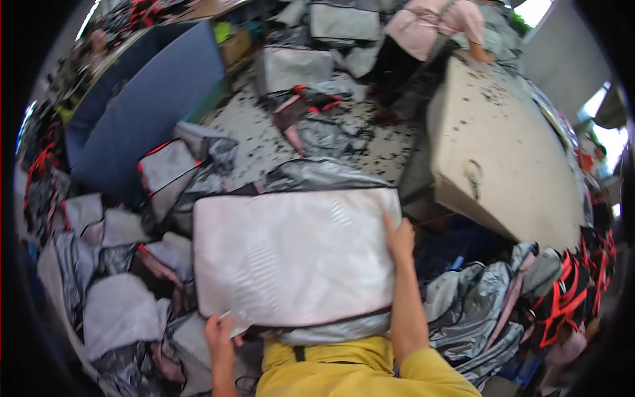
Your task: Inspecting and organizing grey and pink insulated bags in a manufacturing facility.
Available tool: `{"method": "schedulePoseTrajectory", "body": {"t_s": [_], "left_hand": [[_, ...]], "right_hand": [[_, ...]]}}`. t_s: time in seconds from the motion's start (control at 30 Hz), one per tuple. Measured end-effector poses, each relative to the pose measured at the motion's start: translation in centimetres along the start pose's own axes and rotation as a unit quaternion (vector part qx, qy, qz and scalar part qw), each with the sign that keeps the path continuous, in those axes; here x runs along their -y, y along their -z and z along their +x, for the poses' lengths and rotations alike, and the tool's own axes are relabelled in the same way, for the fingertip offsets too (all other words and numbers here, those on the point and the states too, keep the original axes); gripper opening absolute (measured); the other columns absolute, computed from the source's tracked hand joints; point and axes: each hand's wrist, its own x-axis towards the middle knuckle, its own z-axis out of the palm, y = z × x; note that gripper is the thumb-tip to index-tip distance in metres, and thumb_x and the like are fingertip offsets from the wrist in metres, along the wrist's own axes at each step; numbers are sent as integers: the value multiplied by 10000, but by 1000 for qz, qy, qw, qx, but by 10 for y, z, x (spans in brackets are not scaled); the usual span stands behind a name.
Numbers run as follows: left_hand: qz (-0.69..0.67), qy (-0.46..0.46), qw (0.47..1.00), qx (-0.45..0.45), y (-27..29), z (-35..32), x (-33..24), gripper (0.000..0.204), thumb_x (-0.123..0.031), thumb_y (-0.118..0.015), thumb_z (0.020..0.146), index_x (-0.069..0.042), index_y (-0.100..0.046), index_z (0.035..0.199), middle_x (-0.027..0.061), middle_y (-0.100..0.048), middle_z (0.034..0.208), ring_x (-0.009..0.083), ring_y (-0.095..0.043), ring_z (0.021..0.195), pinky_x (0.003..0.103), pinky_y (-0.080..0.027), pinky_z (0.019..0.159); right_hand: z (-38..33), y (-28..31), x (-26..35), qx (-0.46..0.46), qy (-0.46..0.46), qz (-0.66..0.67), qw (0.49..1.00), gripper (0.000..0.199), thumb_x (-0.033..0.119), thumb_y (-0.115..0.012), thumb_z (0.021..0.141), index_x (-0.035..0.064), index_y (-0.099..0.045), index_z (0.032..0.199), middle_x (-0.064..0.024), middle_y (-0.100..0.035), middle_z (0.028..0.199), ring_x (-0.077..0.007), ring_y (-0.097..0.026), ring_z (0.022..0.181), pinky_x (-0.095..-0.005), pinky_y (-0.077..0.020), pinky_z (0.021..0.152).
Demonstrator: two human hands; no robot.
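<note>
Across my lap lies a large, boxy silver-white bag (297, 255) of shiny fabric, with dark edging along its sides. Loose silver lining bunches behind its far edge. My right hand (400, 238) grips its right edge near the far corner, fingers partly hidden. At the near left corner my left hand (221, 331) is closed on the edge of the bag. A small pale, shiny piece (239, 324) shows by those fingers, too blurred to name.
Silver-grey bags (122, 311) pile up on my left. More silver fabric (476, 311) and red-edged black pieces (559, 304) lie right. A cream tabletop (509, 159) with small snips (474, 177) stands far right, a blue bin (149, 99) far left. A co-worker (423, 33) bends beyond the scrap-strewn floor.
</note>
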Motion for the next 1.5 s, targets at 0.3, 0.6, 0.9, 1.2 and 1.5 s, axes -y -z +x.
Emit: {"method": "schedulePoseTrajectory", "body": {"t_s": [0.3, 0.6, 0.9, 1.2, 1.5], "left_hand": [[502, -359, 778, -122, -25, 94, -99, 149, -131, -654, 999, 17, -669, 1001, 188, -700, 1058, 386, -659, 985, 463, -509, 833], [425, -580, 683, 132, -231, 180, -141, 192, -162, -753, 906, -26, -719, 1037, 148, -701, 1094, 364, -660, 1057, 457, -529, 924], [386, -556, 727, 116, -225, 188, -202, 69, -100, -689, 895, -59, -700, 949, 127, -643, 947, 361, -635, 919, 462, -478, 798], [339, -737, 584, -40, -165, 49, -368, 141, 72, -673, 814, -20, -617, 905, 121, -565, 945, 337, -571, 915, 406, -463, 831], [490, -727, 460, 140, -212, 19, -303, 559, -614, -621, 973, -174, -659, 1315, 195, -589, 1313, 381, -561, 1221, 502, -433, 1054]], "right_hand": [[-81, 55, -11, -31, 72, 294, 953, 496, 381, -835, 899, -12, -688, 1164, -206, -779, 1054, -311, -763, 963, -382, -565, 859], [-114, 64, -20, -79, 90, 312, 943, 412, 275, -846, 889, -20, -695, 1133, -165, -788, 1033, -249, -752, 934, -355, -562, 837], [-122, 95, 21, -117, 148, 424, 886, 352, 191, -875, 863, -25, -687, 1066, -141, -785, 956, -200, -734, 844, -333, -561, 769], [-53, 131, 117, -137, 353, 521, 765, 199, 169, -739, 979, 19, -675, 1093, 26, -690, 843, -52, -563, 759, -265, -480, 662], [-88, 10, 21, 79, 331, 558, 757, 184, 158, -764, 932, 17, -716, 1041, 25, -675, 808, -54, -549, 737, -273, -487, 655]]}}
